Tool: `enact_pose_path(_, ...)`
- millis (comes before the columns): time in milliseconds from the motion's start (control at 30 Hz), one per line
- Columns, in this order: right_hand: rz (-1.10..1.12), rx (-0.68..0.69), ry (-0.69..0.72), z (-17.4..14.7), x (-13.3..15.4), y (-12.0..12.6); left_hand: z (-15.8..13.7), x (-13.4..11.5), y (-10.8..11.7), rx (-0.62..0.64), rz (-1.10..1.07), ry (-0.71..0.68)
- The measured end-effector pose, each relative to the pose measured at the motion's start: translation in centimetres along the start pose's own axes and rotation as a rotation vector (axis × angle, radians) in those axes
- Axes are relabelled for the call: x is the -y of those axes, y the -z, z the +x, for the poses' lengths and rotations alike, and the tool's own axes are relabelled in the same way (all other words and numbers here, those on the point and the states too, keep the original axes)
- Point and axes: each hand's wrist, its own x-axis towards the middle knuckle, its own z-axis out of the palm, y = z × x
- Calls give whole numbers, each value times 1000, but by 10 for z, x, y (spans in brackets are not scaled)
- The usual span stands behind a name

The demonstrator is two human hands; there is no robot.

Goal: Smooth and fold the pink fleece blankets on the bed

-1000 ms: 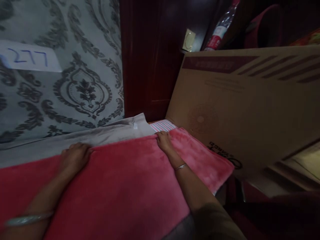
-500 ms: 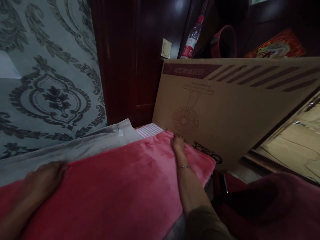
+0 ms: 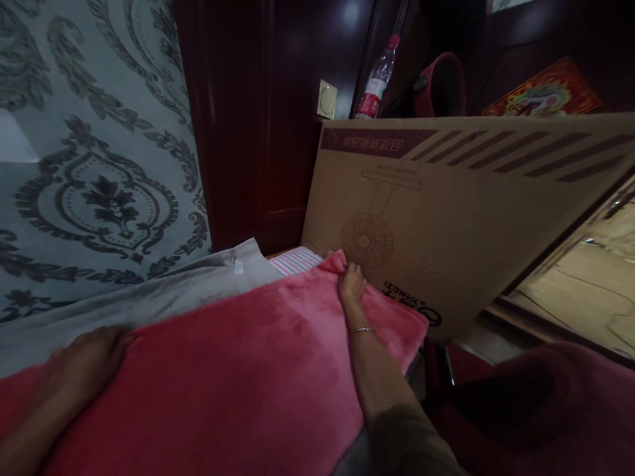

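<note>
A large brown cardboard box (image 3: 471, 211) leans at an angle beside a dark red wooden panel (image 3: 233, 132), its closed side printed with maroon stripes, an inverted line drawing of a fan and black lettering; its contents cannot be seen. Rising behind its top edge is a clear plastic bottle with a red cap and a red-and-white label (image 3: 376, 82); whether it holds liquid cannot be told.

In the foreground, a pinkish-red plush blanket (image 3: 223, 377) spreads in front of the person and reaches to the base of the box. Its soft pile shifts from deep red at left to lighter pink at right, with a small bunched peak at the far edge. The right hand (image 3: 352, 284), a thin silver bracelet (image 3: 362, 330) at its wrist, has its fingers clamped on the blanket beside that peak. The left hand (image 3: 89, 360) lies over the same far edge, well apart; in the dimness, whether its fingers grip cannot be told.

Beyond lie a smooth, creased grey cloth (image 3: 163, 297) and a striped pink, white and blue cloth (image 3: 296, 260), below wallpaper with dark scrolling motifs (image 3: 99, 198).
</note>
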Motion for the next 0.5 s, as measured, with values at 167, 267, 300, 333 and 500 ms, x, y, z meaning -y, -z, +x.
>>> enact_pose_path(167,-26,55,-51,2,-5,-9,-4,-6,9,110,81,-21)
enact_pose_path(267,-45,64,-52,3,-8,-10,-5,-7,12,121,70,-16)
enact_pose_path(300,-52,63,-50,2,-9,-10,-5,-7,12,123,68,-14)
enact_pose_path(333,-58,61,-49,1,-9,-9,-5,-6,12,128,67,-14)
enact_pose_path(500,-76,36,-9,-7,-5,-2,0,-3,8,97,65,-34)
